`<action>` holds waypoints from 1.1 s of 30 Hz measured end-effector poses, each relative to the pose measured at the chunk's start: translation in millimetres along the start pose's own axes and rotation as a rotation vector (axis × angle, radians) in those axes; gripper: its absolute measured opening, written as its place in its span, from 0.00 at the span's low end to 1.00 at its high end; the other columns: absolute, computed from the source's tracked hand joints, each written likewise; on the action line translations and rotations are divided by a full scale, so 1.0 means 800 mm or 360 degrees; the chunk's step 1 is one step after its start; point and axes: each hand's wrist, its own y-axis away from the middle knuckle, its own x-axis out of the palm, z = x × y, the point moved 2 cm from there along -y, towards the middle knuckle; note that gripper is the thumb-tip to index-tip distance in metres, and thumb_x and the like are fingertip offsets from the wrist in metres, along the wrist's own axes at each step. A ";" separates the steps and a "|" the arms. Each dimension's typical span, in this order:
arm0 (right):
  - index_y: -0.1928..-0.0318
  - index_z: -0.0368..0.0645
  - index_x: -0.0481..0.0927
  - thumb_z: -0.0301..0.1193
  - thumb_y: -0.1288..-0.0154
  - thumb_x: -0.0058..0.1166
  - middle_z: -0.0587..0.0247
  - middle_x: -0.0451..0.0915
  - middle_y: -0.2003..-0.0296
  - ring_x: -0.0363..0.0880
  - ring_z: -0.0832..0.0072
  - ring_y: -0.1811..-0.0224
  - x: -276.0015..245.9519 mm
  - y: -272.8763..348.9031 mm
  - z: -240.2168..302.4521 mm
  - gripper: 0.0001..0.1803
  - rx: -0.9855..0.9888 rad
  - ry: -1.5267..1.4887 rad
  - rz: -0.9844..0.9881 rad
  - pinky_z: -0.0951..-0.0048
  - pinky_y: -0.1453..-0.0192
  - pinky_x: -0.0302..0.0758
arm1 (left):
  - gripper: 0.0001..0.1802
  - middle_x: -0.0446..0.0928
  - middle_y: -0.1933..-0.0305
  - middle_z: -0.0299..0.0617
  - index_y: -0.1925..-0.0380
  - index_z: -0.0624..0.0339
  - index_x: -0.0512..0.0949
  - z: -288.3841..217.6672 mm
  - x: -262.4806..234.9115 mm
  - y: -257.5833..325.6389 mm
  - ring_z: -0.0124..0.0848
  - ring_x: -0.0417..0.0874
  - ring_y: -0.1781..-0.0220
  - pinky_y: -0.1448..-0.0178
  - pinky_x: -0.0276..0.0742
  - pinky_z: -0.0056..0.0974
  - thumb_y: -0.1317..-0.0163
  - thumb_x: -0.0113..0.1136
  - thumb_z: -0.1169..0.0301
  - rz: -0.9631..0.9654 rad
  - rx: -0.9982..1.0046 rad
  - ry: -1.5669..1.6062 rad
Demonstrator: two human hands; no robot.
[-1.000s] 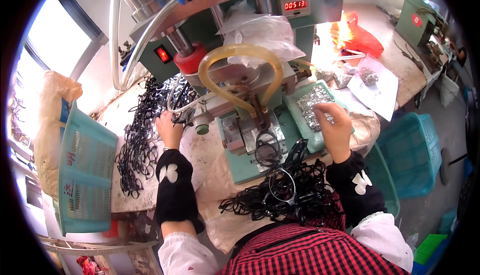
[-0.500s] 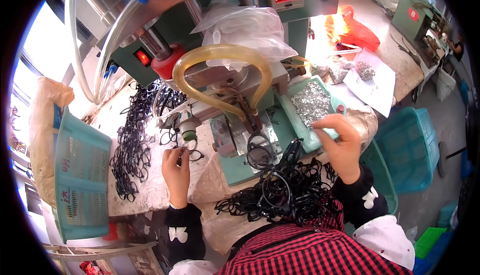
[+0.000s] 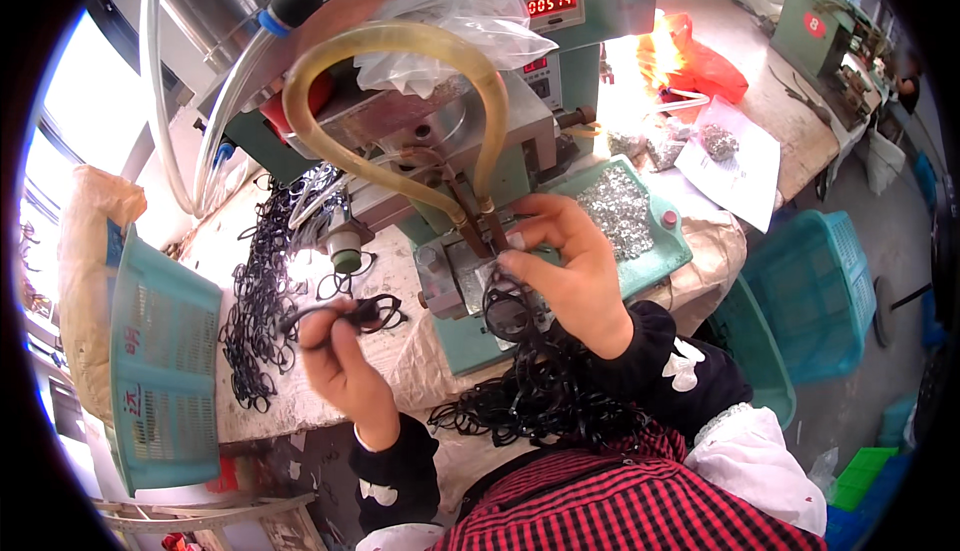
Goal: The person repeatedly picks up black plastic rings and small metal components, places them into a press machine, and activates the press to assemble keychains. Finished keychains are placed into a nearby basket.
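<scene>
My right hand point(image 3: 575, 266) reaches to the machine's working point, thumb and forefinger pinched beside two brown metal tips point(image 3: 480, 231). Whatever lies between those fingertips is too small to make out. Just under them, a black spectacle frame point(image 3: 508, 311) rests at the fixture. On the left, my left hand point(image 3: 345, 366) is closed on another black spectacle frame point(image 3: 378, 313), slightly blurred. A heap of similar black frames point(image 3: 540, 401) lies in front of my body, and more frames point(image 3: 265, 291) spread over the table at the left.
A green tray point(image 3: 668, 251) of small shiny metal pieces stands right of the machine point(image 3: 525, 141). A looped yellow hose point(image 3: 300, 101) and plastic bag point(image 3: 450, 26) hang in front. Turquoise baskets stand left point(image 3: 165, 371) and right point(image 3: 815, 301).
My right hand has moved left from the tray of metal pieces to the machine's tips. My left hand has shifted slightly left and down, and a spectacle frame now shows in its fingers.
</scene>
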 end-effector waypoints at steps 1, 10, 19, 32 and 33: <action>0.40 0.33 0.75 0.20 0.40 0.65 0.68 0.85 0.65 0.81 0.81 0.58 0.005 0.001 0.006 0.26 0.0019 -0.0043 0.0019 0.76 0.47 0.75 | 0.08 0.78 0.49 0.48 0.47 0.66 0.72 -0.019 0.004 -0.003 0.34 0.81 0.51 0.48 0.81 0.39 0.21 0.48 0.76 -0.0053 0.0210 -0.0006; 0.50 0.38 0.84 0.22 0.40 0.61 0.51 0.85 0.51 0.84 0.56 0.44 -0.046 0.001 0.016 0.16 -0.0489 0.0776 0.0221 0.60 0.37 0.77 | 0.18 0.86 0.52 0.43 0.58 0.53 0.90 -0.087 0.073 -0.002 0.44 0.85 0.59 0.51 0.84 0.47 0.52 0.69 0.75 0.0940 0.1083 -0.0310; 0.62 0.44 0.86 0.28 0.44 0.68 0.52 0.82 0.50 0.77 0.48 0.37 -0.154 0.001 -0.078 0.09 -0.0544 0.1839 -0.0120 0.53 0.35 0.74 | 0.20 0.87 0.51 0.37 0.59 0.49 0.90 -0.049 0.097 0.018 0.39 0.82 0.60 0.48 0.87 0.47 0.56 0.78 0.76 0.1089 0.1118 -0.0411; 0.62 0.41 0.88 0.22 0.42 0.61 0.58 0.84 0.67 0.82 0.57 0.59 -0.136 -0.005 -0.051 0.08 -0.0628 0.1560 -0.0254 0.60 0.51 0.77 | 0.09 0.83 0.50 0.56 0.54 0.71 0.79 -0.101 -0.044 0.024 0.46 0.84 0.49 0.36 0.78 0.45 0.30 0.53 0.82 -0.0204 0.0717 -0.1111; 0.61 0.41 0.88 0.22 0.42 0.61 0.59 0.85 0.67 0.82 0.58 0.59 -0.132 -0.008 -0.049 0.08 -0.0631 0.1522 -0.0238 0.61 0.51 0.77 | 0.11 0.81 0.45 0.55 0.52 0.71 0.79 -0.088 -0.059 0.008 0.43 0.82 0.45 0.34 0.75 0.42 0.31 0.53 0.85 -0.0315 0.0610 -0.0761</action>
